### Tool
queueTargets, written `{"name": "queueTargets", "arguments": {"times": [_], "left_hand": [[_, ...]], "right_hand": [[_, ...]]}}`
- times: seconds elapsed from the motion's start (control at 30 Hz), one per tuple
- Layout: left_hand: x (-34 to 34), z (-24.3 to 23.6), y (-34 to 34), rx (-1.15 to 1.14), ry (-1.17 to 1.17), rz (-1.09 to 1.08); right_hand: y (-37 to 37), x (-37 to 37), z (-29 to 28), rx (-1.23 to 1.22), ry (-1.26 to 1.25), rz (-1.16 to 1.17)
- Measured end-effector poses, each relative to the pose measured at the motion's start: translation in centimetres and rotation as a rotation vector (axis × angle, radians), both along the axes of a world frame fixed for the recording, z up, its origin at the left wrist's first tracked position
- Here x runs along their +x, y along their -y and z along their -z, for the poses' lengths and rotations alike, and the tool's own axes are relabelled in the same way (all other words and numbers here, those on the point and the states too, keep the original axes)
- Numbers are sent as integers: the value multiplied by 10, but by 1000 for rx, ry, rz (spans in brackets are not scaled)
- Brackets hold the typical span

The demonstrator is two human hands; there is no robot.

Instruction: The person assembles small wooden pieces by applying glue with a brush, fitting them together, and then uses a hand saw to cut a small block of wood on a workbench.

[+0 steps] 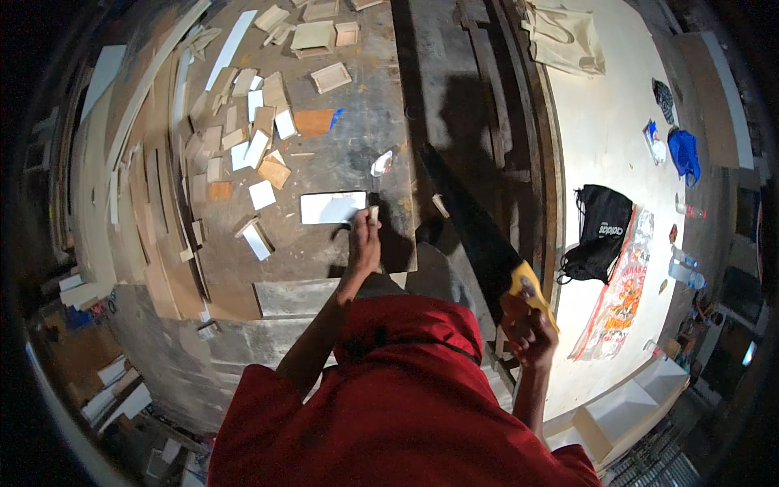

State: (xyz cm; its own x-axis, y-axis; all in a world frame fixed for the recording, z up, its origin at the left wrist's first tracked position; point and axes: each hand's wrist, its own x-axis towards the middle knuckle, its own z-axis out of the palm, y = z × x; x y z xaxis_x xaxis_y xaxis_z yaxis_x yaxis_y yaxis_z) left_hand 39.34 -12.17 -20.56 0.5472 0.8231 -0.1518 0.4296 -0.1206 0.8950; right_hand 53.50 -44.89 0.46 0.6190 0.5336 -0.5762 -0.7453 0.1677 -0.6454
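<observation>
My right hand [529, 329] grips the yellow handle of a hand saw [466, 219]. Its long dark blade slants up and to the left, over the dark gap to the right of the worktable. My left hand [365, 247] is at the near right part of the worktable, its fingers closed on a small pale wood piece [373, 213] that they partly hide. Just left of those fingers a white rectangular board [331, 208] lies flat on the table. A crumpled white and red wrapper [381, 163] lies beyond the hand.
Many wood and white offcuts [260, 150] are scattered across the worktable [324, 252]. Long strips [150, 162] line its left side. On the pale board at right lie a black drawstring bag [602, 227], a printed plastic sack [621, 304] and a cloth bag [568, 40].
</observation>
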Motion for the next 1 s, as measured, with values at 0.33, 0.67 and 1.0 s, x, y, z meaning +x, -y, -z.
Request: {"name": "queueTargets", "arguments": {"times": [0.33,0.67,1.0], "left_hand": [[-33,-192,-48,-858,736,33],[-130,-180,-140,-678,689,-258],[-229,-162,-208,-809,637,-140]], "right_hand": [[-53,-27,-43,186,60,-110],[-191,-100,-38,119,88,-252],[-422,-118,58,-432,1163,-424]]}}
